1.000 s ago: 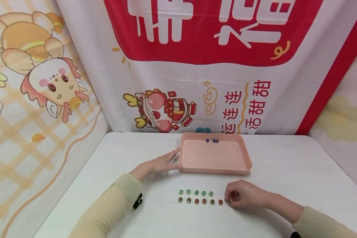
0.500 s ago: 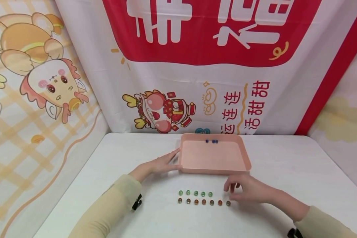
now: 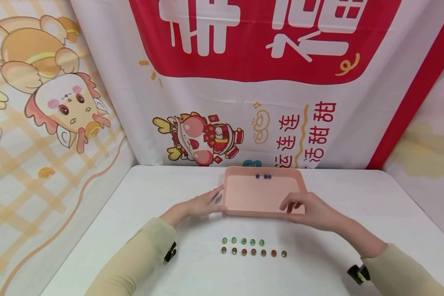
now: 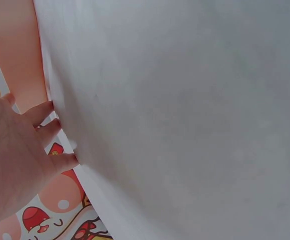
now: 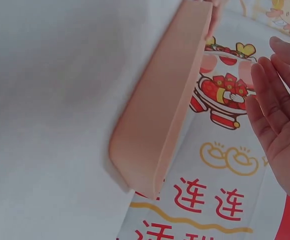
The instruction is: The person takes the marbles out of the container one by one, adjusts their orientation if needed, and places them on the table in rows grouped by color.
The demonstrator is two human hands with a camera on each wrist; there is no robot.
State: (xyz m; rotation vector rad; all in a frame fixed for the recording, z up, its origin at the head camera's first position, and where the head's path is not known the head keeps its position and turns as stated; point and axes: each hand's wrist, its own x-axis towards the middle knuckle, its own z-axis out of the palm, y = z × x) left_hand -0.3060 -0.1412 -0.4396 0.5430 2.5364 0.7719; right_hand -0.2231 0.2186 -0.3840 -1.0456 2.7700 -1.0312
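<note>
A shallow pink tray (image 3: 266, 214) stands at the back of the white table, with 3 small dark blue marbles (image 3: 265, 176) along its far side. My left hand (image 3: 197, 204) rests against the tray's left side, thumb and fingers spread. Over the tray's near right corner hovers my right hand (image 3: 311, 209), fingers loosely bent and nothing visible between them. In the right wrist view that hand (image 5: 282, 105) shows a bare palm beside the tray (image 5: 159, 95). Nearer the front lie a row of several green marbles (image 3: 243, 241) and, below it, a longer row of several brown and amber marbles (image 3: 253, 252).
A white banner with red print (image 3: 207, 94) hangs right behind the tray. Patterned cloth walls (image 3: 59, 164) close off the left and right sides of the white table (image 3: 163, 263).
My right hand has let go of the last marble at the right end of the brown row and moved up and away to the tray. The left hand has stayed in place.
</note>
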